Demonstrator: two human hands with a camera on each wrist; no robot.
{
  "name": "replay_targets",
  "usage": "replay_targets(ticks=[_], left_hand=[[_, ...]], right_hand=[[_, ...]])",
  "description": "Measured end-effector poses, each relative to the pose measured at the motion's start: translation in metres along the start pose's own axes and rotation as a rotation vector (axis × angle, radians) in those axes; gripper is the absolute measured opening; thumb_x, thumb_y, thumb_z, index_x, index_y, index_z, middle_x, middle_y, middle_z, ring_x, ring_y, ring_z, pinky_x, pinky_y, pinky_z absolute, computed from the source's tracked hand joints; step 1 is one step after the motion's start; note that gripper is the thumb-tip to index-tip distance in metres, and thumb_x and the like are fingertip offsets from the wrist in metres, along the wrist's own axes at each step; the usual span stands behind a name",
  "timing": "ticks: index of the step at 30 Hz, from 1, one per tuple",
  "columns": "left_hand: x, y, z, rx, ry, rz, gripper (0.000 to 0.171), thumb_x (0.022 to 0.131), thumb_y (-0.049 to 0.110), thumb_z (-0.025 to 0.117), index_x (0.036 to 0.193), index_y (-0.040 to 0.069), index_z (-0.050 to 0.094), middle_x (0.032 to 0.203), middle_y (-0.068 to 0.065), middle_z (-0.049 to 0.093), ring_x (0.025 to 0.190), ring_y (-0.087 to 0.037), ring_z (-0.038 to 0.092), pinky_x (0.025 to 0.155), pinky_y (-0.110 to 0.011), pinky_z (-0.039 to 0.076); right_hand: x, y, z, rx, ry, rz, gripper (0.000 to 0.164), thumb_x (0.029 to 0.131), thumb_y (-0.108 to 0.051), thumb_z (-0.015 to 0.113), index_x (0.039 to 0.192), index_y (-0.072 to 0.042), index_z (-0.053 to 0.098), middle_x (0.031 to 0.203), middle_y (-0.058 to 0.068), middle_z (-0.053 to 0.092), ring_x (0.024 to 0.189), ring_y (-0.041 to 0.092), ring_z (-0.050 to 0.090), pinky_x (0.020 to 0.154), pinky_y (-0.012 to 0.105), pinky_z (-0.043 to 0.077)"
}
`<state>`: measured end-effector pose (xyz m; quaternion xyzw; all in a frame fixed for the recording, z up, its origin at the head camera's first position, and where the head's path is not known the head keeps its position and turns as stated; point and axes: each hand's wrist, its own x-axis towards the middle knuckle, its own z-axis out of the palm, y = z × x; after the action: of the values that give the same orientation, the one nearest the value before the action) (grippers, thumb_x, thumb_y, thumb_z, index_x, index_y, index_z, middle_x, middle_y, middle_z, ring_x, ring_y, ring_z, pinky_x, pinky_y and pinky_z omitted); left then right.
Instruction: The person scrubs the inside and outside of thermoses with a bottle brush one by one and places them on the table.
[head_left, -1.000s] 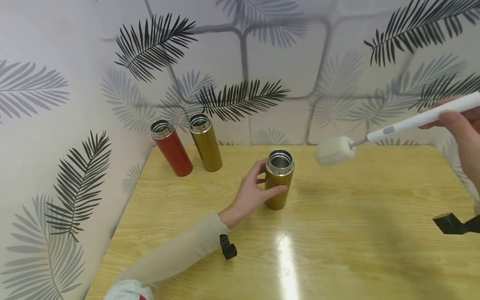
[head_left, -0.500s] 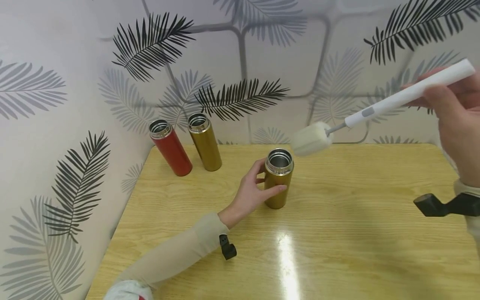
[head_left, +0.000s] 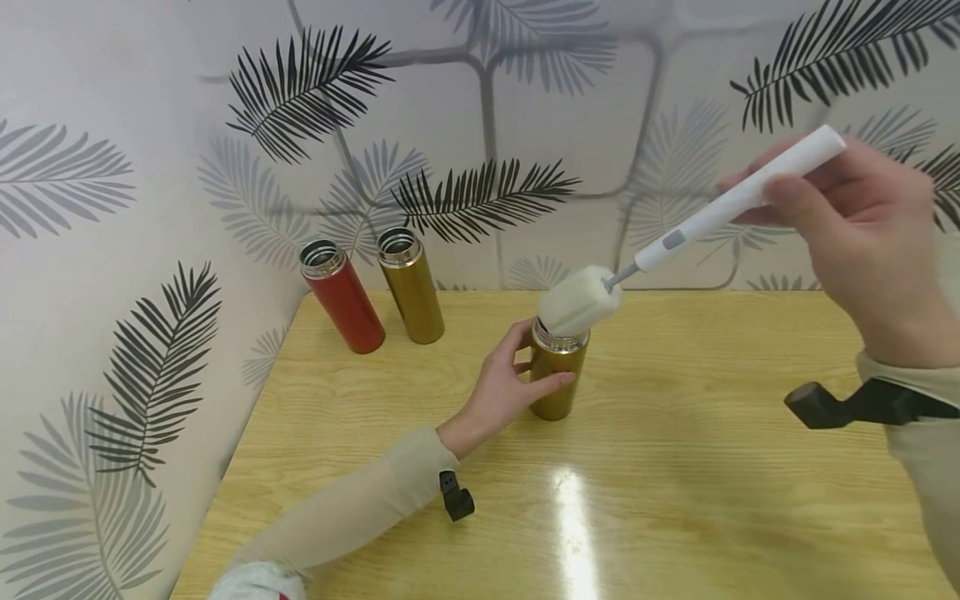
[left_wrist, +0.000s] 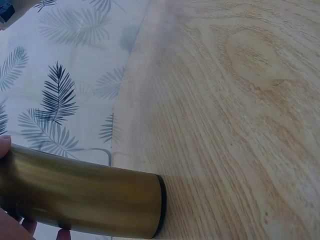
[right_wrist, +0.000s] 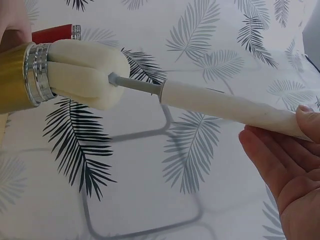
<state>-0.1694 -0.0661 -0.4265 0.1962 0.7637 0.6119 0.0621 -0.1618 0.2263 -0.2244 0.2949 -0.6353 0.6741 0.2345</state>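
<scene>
Near the middle of the counter (head_left: 675, 500), the gold bottle (head_left: 557, 360) stands upright and lidless, mouth facing up. I have the left hand (head_left: 501, 385) curled round its upper body, thumb across the near side and fingers behind, closed to the bottle's width. I have the right hand (head_left: 870, 242) pinching the white brush (head_left: 723, 208) by its handle, thumb opposed to the fingers and closed to the handle's thickness. The handle slopes down to the left; a short grey rod (head_left: 623, 274) joins it to the sponge head (head_left: 577, 302).

The sponge head covers most of the bottle's mouth. In the right wrist view its end meets the metal rim (right_wrist: 40, 75); I cannot tell how far the tip has entered. A red bottle (head_left: 351, 308) and a second gold bottle (head_left: 415, 300), both lidless, stand farther left, near the wall.

I judge the present step to be insertion of the sponge. The next move calls for raising the handle to align brush and bottle, then pressing straight down while the left hand steadies the bottle. The sponge appears about as wide as the mouth; an off-axis push could tip the bottle.
</scene>
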Motion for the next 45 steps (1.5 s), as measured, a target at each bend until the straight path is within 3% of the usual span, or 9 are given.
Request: replay_targets(ticks=[5, 10, 18, 29, 36, 41, 45], left_hand=[[0.0, 0.0, 0.0, 0.002, -0.004, -0.015, 0.073, 0.091, 0.021, 0.084, 0.153, 0.018, 0.045, 0.15, 0.0, 0.054, 0.136, -0.02, 0.051, 0.107, -0.05, 0.049], [-0.001, -0.001, 0.001, -0.021, -0.013, -0.032, 0.075, 0.09, 0.02, 0.084, 0.154, 0.02, 0.044, 0.151, 0.001, 0.052, 0.14, -0.02, 0.049, 0.11, -0.053, 0.047], [-0.002, -0.005, 0.002, -0.074, -0.013, -0.018, 0.075, 0.09, 0.018, 0.084, 0.154, 0.024, 0.045, 0.145, 0.001, 0.056, 0.132, -0.019, 0.054, 0.106, -0.049, 0.051], [0.0, -0.005, 0.004, -0.111, 0.014, -0.048, 0.079, 0.088, 0.016, 0.086, 0.155, 0.03, 0.048, 0.143, 0.002, 0.058, 0.132, -0.019, 0.054, 0.107, -0.044, 0.051], [0.002, -0.006, 0.006, -0.131, 0.021, -0.056, 0.077, 0.088, 0.014, 0.086, 0.154, 0.028, 0.05, 0.141, 0.001, 0.059, 0.131, -0.02, 0.054, 0.107, -0.044, 0.051], [0.001, -0.006, 0.006, -0.143, 0.019, -0.06, 0.077, 0.088, 0.015, 0.086, 0.155, 0.027, 0.049, 0.143, 0.001, 0.058, 0.131, -0.02, 0.054, 0.108, -0.045, 0.051], [0.001, -0.004, 0.005, -0.154, 0.02, -0.061, 0.077, 0.088, 0.015, 0.085, 0.155, 0.027, 0.049, 0.145, 0.002, 0.057, 0.132, -0.02, 0.053, 0.108, -0.046, 0.05]], right_hand=[[0.002, 0.0, 0.008, -0.09, -0.038, 0.008, 0.018, 0.099, 0.009, 0.063, 0.111, 0.023, 0.062, 0.102, 0.015, 0.076, 0.093, 0.02, 0.075, 0.083, 0.023, 0.06], [0.005, 0.001, 0.016, -0.044, -0.07, 0.001, 0.019, 0.097, 0.009, 0.066, 0.11, 0.022, 0.061, 0.1, 0.017, 0.075, 0.089, 0.021, 0.075, 0.081, 0.026, 0.061], [0.01, 0.001, 0.029, -0.09, -0.124, -0.003, 0.019, 0.097, 0.007, 0.067, 0.11, 0.021, 0.063, 0.098, 0.016, 0.073, 0.088, 0.021, 0.074, 0.08, 0.028, 0.061], [0.015, 0.004, 0.039, -0.285, -0.216, -0.027, 0.02, 0.1, 0.001, 0.065, 0.108, 0.019, 0.062, 0.098, 0.012, 0.071, 0.086, 0.015, 0.074, 0.08, 0.025, 0.061], [0.021, 0.008, 0.046, -0.418, -0.273, -0.071, 0.012, 0.096, 0.01, 0.066, 0.106, 0.017, 0.063, 0.094, 0.008, 0.072, 0.083, 0.009, 0.072, 0.077, 0.023, 0.06], [0.023, 0.009, 0.05, -0.454, -0.299, -0.063, 0.012, 0.095, 0.015, 0.064, 0.107, 0.016, 0.063, 0.096, 0.008, 0.072, 0.086, 0.007, 0.073, 0.077, 0.023, 0.061], [0.023, 0.009, 0.054, -0.458, -0.315, -0.068, 0.011, 0.095, 0.016, 0.063, 0.107, 0.016, 0.063, 0.097, 0.0, 0.072, 0.086, 0.006, 0.073, 0.076, 0.022, 0.06]])
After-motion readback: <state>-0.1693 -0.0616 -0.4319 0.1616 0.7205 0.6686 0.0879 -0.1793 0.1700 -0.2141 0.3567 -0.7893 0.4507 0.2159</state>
